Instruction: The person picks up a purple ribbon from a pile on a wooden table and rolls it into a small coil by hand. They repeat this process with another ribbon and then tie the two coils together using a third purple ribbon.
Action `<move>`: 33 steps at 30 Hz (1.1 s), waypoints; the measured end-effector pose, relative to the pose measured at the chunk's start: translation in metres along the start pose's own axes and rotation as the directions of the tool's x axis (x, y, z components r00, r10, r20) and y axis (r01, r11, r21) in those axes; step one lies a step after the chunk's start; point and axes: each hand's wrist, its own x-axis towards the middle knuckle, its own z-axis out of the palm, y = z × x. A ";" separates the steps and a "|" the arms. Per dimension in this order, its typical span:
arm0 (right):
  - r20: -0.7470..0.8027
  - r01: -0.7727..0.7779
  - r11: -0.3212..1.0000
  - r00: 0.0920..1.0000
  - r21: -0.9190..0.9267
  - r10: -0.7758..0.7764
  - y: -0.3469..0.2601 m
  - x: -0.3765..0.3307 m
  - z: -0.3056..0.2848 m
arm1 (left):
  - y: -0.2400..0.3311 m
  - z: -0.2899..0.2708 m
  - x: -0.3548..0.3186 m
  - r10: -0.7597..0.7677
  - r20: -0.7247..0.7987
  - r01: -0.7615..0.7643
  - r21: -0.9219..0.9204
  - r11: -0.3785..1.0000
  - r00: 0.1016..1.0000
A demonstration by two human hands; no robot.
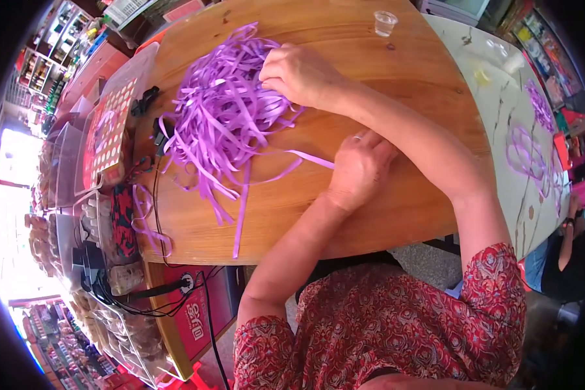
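Note:
A big tangled heap of shiny purple ribbon (221, 110) lies on the left half of the wooden table (383, 71). My right hand (299, 73) reaches across to the heap's upper right edge, its fingers bent together against the ribbons; what is between them is hidden. Nearer to me, my left hand (361, 166), with a ring on one finger, is closed low over the tabletop, partly under my right forearm. One purple ribbon strand (312, 158) runs from the heap into its fingers. Another loose end hangs toward the table's near edge.
A clear plastic cup (385, 23) stands at the far edge. On the left are a board with rows of pale dots (115, 130), black cables (156, 195) and plastic bins. At right, a white marbled table (500, 117) bears more purple ribbon (526, 153); another person's arm (567, 237) shows beside it.

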 end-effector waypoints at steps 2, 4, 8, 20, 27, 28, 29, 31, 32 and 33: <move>0.016 -0.071 0.997 0.997 -0.008 0.071 0.006 0.010 0.020 | 0.001 0.002 -0.002 -0.006 0.015 0.006 0.045 0.999 1.000; 0.101 -0.025 0.995 0.994 -0.096 0.035 0.006 0.018 0.035 | -0.001 0.002 -0.006 -0.006 0.056 -0.001 0.125 0.992 0.998; 0.114 -0.037 0.999 0.993 -0.033 0.041 0.010 0.015 0.043 | -0.004 0.000 -0.006 -0.052 0.080 0.042 0.122 0.992 0.995; -0.200 -0.268 0.591 0.769 0.761 0.607 -0.024 -0.025 -0.128 | -0.004 -0.003 -0.003 0.025 0.038 -0.025 0.005 1.000 0.999; 0.007 -0.379 0.718 0.887 0.584 0.462 -0.023 -0.129 -0.139 | 0.006 -0.024 -0.001 0.038 -0.252 -0.040 -0.003 0.999 0.967; 0.131 -0.429 0.671 0.885 0.605 0.447 -0.025 -0.141 -0.135 | 0.007 -0.026 -0.001 0.057 -0.356 -0.042 0.052 0.998 0.933; 0.127 -0.438 0.666 0.878 0.604 0.462 -0.026 -0.150 -0.130 | 0.008 -0.027 0.002 0.057 -0.345 -0.046 0.041 0.998 0.937; 0.155 -0.430 0.557 0.868 0.710 0.472 -0.029 -0.161 -0.123 | 0.013 -0.030 0.009 0.072 -0.417 -0.046 0.072 0.996 0.906; 0.153 -0.432 0.553 0.865 0.712 0.479 -0.030 -0.163 -0.122 | 0.014 -0.028 0.008 0.072 -0.410 -0.047 0.069 0.996 0.909; 0.177 -0.455 0.568 0.861 0.686 0.476 -0.030 -0.162 -0.121 | 0.014 -0.027 0.008 0.008 -0.340 -0.028 -0.056 0.998 0.940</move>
